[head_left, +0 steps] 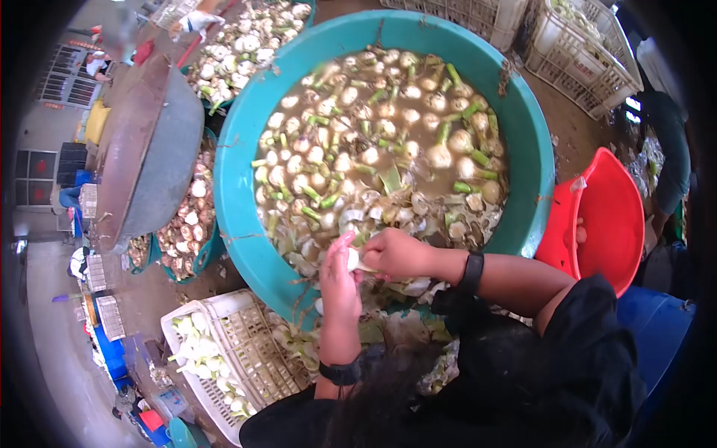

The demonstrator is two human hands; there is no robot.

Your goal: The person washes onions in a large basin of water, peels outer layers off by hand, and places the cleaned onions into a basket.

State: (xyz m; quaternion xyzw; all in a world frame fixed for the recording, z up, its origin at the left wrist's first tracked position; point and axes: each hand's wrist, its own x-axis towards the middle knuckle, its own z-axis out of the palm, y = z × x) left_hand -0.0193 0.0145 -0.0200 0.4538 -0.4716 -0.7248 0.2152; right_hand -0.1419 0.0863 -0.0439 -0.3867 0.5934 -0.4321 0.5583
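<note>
My left hand [340, 278] is closed around a white garlic bulb [353, 259], above the near side of a big round teal tub [243, 149]. Close beside it, my right hand [392, 254] pinches at the bulb's stem end; its fingertips partly hide what they grip. In the tub, muddy water carries many garlic bulbs [441, 155] with short green stems. Loose peeled skins [396, 205] float in a mat just beyond my hands.
A white crate [224, 299] with clean garlic [205, 351] stands at lower left. A red bucket [612, 216] and a blue barrel [653, 328] are on the right. Baskets of garlic [190, 224] and a metal wheelbarrow [160, 164] stand left. Another person's arm [667, 149] shows far right.
</note>
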